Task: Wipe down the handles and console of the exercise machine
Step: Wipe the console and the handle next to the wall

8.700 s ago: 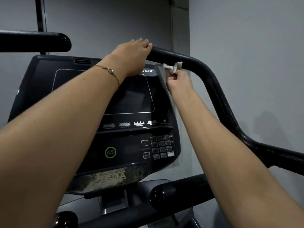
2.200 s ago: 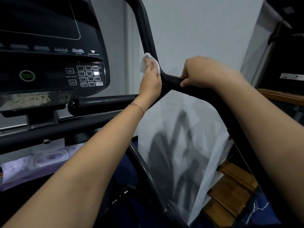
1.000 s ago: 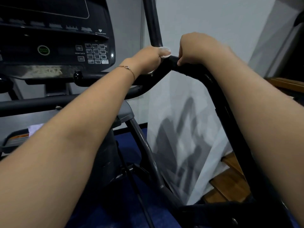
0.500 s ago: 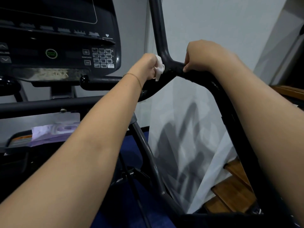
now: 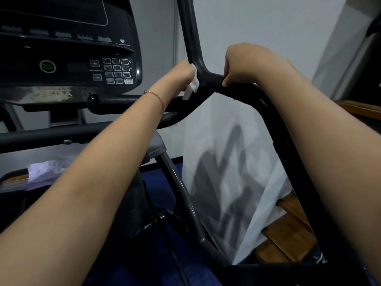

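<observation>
The exercise machine fills the frame, its console (image 5: 68, 58) dark in the upper left and its black handle (image 5: 208, 79) forking at upper centre, one tube running up and out of view, another sweeping down the right side; that fork is where the work is. The right hand (image 5: 253, 62) is clamped over the tube just right of the fork, its grip closed round the bar, steadying it. The left hand (image 5: 181, 77) comes in from the left with its grip closed on a small white wipe (image 5: 191, 87), pressing it against the left flank of the fork; a thin bracelet (image 5: 156, 98) sits on that wrist. To do this well, I'd say, wrap the wipe round the tube rather than dab one face; work into the crotch of the fork, where grime likely collects; keep the right hand off wet sections. The keypad (image 5: 117, 71) looks untouched yet.
</observation>
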Available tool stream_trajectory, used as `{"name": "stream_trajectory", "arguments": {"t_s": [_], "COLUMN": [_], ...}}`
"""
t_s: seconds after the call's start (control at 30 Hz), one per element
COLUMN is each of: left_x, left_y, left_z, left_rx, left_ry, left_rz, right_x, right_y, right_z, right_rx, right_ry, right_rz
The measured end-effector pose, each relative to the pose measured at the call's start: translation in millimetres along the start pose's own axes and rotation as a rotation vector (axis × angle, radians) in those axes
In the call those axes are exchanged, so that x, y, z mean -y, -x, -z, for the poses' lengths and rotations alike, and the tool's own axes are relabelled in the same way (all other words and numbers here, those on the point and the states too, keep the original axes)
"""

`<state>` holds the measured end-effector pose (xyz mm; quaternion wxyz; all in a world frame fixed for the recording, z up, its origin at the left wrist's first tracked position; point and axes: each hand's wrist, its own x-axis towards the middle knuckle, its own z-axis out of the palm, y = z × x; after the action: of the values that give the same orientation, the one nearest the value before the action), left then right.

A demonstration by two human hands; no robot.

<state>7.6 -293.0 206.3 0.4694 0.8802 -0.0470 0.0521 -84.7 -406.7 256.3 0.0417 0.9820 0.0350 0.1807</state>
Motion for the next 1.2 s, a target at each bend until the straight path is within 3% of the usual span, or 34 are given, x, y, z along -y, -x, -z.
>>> {"name": "stream_trajectory", "arguments": {"t_s": [0.07, 0.13, 0.2, 0.33, 0.47, 0.67, 0.8, 0.87, 0.93, 1.0, 1.07, 1.2], "left_x": [-13, -16, -15, 3, 10, 26, 51, 45, 33, 21, 13, 2], "left_y": [2, 14, 12, 24, 54, 52, 49, 41, 45, 53, 59, 66], "left_z": [11, 16, 11, -20, -49, -25, -27, -17, -7, 1, 13, 30], "left_rx": [-0.03, 0.053, -0.075, -0.117, -0.083, 0.019, 0.061, 0.087, 0.16, 0.124, 0.044, 0.083], "left_ry": [0.054, 0.307, 0.473, 0.435, 0.346, 0.288, 0.079, 0.129, 0.336, 0.408, 0.487, 0.707], "left_rz": [-0.049, 0.002, 0.005, -0.138, -0.405, -0.354, -0.529, -0.485, -0.435, -0.41, -0.347, -0.301], "right_x": [2, 4, 2, -3, -1, -7, -6, -4, -4, -6, -6, 9], "right_y": [-1, -1, -2, -2, 0, 5, 6, 5, 5, 5, 10, 23], "right_z": [1, 1, 0, -2, 0, 2, 2, 3, 3, 2, 0, 4], "right_rx": [0.009, 0.004, -0.002, -0.003, -0.021, 0.021, 0.024, 0.021, 0.02, -0.011, -0.081, -0.228], "right_ry": [-0.005, 0.009, 0.007, -0.036, -0.025, -0.072, -0.083, -0.076, -0.069, -0.097, -0.225, -0.487], "right_rz": [-0.006, -0.001, -0.007, -0.014, -0.026, -0.023, -0.024, -0.029, -0.032, -0.044, -0.022, 0.126]}}
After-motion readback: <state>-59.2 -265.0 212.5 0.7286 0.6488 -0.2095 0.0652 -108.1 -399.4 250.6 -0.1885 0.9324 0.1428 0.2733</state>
